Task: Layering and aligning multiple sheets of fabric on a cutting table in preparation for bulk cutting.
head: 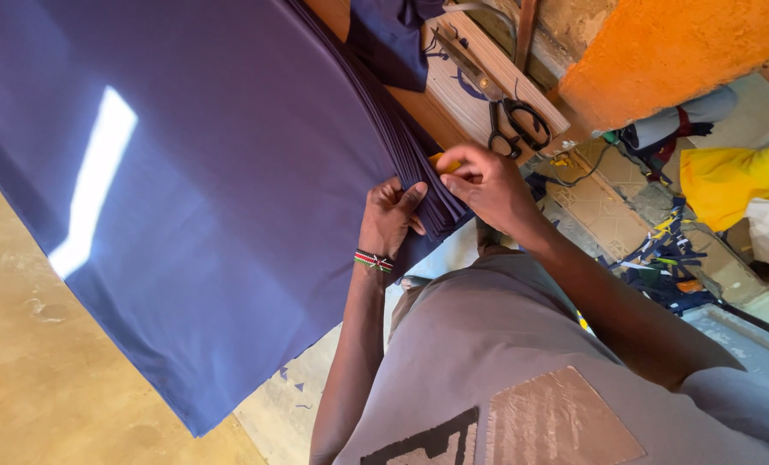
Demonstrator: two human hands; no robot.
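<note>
The left hand (390,215) lies with fingers pressed flat on the corner of a stack of navy fabric (212,172), while the right hand (486,182), just beside it, pinches a small yellow chalk piece (445,162) at the stack's edge, black scissors (509,120) lying just beyond it.

Probably a tailoring workshop: stacked navy cloth (212,172), scissors (509,120), fabric scraps (660,258) on the floor.

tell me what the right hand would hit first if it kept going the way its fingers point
The right hand, pinching a small yellow piece, points at the layered edge of the navy fabric stack; it would meet that almost at once, though depth is hard to judge.
</note>
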